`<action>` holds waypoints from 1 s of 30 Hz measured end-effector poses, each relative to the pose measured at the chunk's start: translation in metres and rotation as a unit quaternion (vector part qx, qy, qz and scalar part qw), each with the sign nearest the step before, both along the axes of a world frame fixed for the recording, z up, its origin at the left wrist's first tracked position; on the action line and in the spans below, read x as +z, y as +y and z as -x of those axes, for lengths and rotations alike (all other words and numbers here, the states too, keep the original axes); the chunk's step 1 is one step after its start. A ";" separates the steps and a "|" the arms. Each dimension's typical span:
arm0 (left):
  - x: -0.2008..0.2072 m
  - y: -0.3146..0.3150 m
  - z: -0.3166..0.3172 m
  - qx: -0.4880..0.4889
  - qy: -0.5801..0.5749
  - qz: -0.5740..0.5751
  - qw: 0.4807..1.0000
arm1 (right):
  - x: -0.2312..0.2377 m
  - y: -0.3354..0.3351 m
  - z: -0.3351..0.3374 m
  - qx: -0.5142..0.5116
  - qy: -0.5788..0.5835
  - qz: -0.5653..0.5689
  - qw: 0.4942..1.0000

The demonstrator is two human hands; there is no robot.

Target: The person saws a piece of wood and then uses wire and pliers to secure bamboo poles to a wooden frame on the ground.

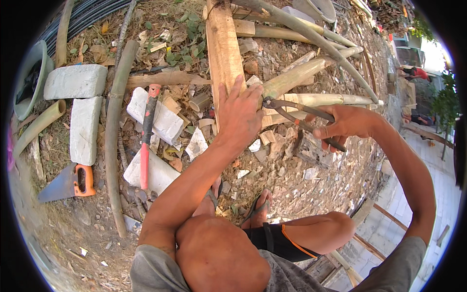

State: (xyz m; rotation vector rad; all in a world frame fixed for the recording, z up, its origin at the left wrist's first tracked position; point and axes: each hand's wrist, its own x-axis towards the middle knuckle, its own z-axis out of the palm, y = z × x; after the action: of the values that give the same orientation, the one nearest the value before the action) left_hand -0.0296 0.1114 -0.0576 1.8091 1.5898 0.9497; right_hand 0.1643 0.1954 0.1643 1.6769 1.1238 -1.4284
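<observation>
Grasping pincers (296,106), the right hand (346,122) partly hides them; the left hand (241,116) covers timber (224,53), hold unclear.

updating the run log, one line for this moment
left hand: on pale squared wooden beam | right hand: holding dark long-handled metal pincers

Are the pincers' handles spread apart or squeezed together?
Spread apart: the pincers show a clear gap between their handles, widening toward the right hand. Whether the jaws are shut, cannot tell.
</observation>
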 end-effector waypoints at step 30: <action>-0.009 0.003 -0.016 0.016 0.004 -0.038 0.999 | -0.004 -0.066 0.000 0.388 -0.098 -0.335 0.853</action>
State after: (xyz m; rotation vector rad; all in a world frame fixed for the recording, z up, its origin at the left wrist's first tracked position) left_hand -0.0132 0.1148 -0.0663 1.8458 1.6113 1.0318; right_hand 0.1644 0.1291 0.1600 1.4281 2.0118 -0.3454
